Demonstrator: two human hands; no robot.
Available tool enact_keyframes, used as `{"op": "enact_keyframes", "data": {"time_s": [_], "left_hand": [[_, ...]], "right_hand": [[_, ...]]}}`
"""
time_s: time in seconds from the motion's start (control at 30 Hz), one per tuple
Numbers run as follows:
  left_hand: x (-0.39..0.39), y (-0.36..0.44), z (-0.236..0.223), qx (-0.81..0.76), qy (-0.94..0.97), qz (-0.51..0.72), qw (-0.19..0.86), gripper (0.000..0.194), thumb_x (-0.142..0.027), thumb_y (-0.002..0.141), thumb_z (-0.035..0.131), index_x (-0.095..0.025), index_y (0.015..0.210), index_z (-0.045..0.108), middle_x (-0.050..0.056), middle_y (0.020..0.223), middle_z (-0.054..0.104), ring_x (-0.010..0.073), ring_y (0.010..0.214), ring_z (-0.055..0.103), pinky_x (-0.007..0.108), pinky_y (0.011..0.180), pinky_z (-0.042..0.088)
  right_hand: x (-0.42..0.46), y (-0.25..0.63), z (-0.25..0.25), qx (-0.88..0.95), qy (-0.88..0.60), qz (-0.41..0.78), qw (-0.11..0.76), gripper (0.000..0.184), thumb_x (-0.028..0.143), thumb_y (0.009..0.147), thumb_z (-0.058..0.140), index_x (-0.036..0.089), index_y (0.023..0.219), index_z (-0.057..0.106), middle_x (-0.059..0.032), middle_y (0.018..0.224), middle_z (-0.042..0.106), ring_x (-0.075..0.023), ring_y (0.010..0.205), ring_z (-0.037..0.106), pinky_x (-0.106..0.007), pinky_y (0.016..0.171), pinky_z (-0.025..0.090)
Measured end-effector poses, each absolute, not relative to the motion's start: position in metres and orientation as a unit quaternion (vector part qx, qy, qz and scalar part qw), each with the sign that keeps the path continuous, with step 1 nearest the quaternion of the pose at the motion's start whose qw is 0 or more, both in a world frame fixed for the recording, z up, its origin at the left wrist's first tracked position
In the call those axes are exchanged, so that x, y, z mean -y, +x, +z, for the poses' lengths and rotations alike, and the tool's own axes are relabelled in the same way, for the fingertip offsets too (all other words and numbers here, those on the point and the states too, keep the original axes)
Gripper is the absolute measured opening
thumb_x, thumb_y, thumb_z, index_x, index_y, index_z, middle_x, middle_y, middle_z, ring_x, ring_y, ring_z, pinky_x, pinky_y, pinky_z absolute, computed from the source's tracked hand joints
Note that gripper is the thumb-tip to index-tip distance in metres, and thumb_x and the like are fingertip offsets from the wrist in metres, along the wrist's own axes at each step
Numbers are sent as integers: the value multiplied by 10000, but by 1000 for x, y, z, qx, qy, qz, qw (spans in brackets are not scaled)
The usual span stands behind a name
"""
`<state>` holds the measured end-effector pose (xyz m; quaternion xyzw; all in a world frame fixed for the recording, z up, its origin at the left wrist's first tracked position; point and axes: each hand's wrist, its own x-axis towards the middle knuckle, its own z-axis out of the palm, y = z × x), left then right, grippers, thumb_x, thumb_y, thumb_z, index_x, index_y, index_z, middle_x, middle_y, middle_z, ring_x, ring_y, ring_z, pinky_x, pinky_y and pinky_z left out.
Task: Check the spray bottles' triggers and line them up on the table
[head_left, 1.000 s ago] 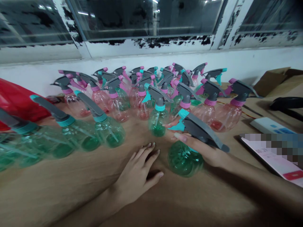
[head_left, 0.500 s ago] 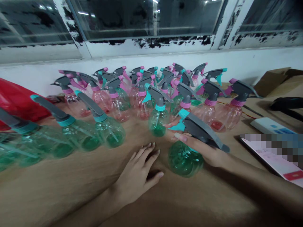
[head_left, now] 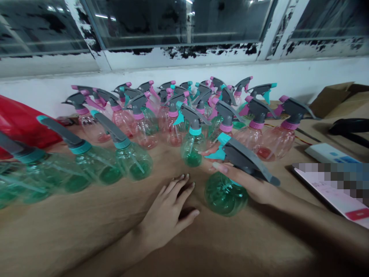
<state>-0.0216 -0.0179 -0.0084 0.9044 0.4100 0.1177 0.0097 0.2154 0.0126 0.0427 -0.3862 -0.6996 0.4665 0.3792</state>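
My right hand (head_left: pixel 250 181) is wrapped round the neck of a green spray bottle (head_left: pixel 225 196) with a grey and turquoise trigger head, which stands on the table. The thumb lies across the near side of the neck, and other fingers reach past its far side. My left hand (head_left: pixel 173 211) lies palm down on the brown table (head_left: pixel 109 227), fingers stretched out, a little left of that bottle and holding nothing. Just beyond the hands another green spray bottle (head_left: pixel 192 148) stands upright. Several more green bottles (head_left: pixel 134 161) form a row at the left.
Many pink spray bottles (head_left: pixel 145 132), mixed with some green ones, crowd the back by the white wall (head_left: pixel 43 82). A red bag (head_left: pixel 23 123) lies at the far left. At the right are a phone (head_left: pixel 331 192), a white box (head_left: pixel 331 152) and a cardboard box (head_left: pixel 331 100).
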Motion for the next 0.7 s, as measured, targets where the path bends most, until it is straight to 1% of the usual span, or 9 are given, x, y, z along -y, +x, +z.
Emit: {"op": "enact_keyframes", "data": {"time_s": [0.1,0.17,0.3,0.4,0.5,0.57,0.63,0.7], "left_hand": [[18,-21,-9,-413,904,114,12,537,-458,922,515,-172,1365,412,120,1450,386,298,1301,370,476,1017,362],[18,-21,-8,-414,903,110,12,540,-460,919,520,-173,1364,414,120,1448,389,301,1299,372,480,1013,365],[17,-21,-7,-413,904,106,10,539,-458,918,523,-171,1362,416,123,1448,390,301,1301,369,485,1014,361],[17,-21,-7,-413,905,102,11,542,-458,923,517,-168,1368,408,124,1447,390,298,1300,369,484,1016,360],[17,-20,-7,-411,906,101,11,546,-457,921,523,-160,1365,413,128,1448,388,300,1301,367,485,1017,357],[18,-20,-7,-411,906,103,10,542,-453,918,528,-157,1359,422,129,1448,388,298,1303,363,480,1023,352],[18,-21,-6,-413,905,104,6,537,-449,919,527,-155,1357,426,130,1447,389,299,1304,360,480,1022,351],[18,-21,-6,-412,905,102,5,539,-453,922,517,-156,1362,420,130,1445,391,300,1300,365,482,1016,355]], "right_hand": [[-13,213,47,710,-373,464,376,324,424,913,464,277,1120,666,-47,972,680,-235,989,608,-423,933,460],[-13,212,48,711,-373,458,382,319,443,905,471,272,1082,674,-46,950,678,-229,951,614,-412,895,479],[-13,214,46,695,-402,409,434,229,436,863,554,267,963,672,-22,871,668,-198,816,624,-360,771,508],[-12,216,44,682,-419,388,457,167,408,851,585,258,863,658,-6,807,664,-180,746,624,-337,723,506],[-12,218,44,690,-411,400,442,169,403,862,578,260,885,664,-7,862,679,-178,796,631,-340,787,501],[-12,218,43,696,-393,429,420,219,418,883,544,272,989,667,-12,989,685,-183,902,631,-349,886,477],[-13,218,40,695,-375,474,389,289,434,911,488,286,1103,645,-14,1139,656,-190,1038,603,-358,985,425],[-13,218,37,688,-372,501,371,320,440,920,466,298,1155,629,-10,1207,630,-195,1107,573,-366,1027,394]]}}
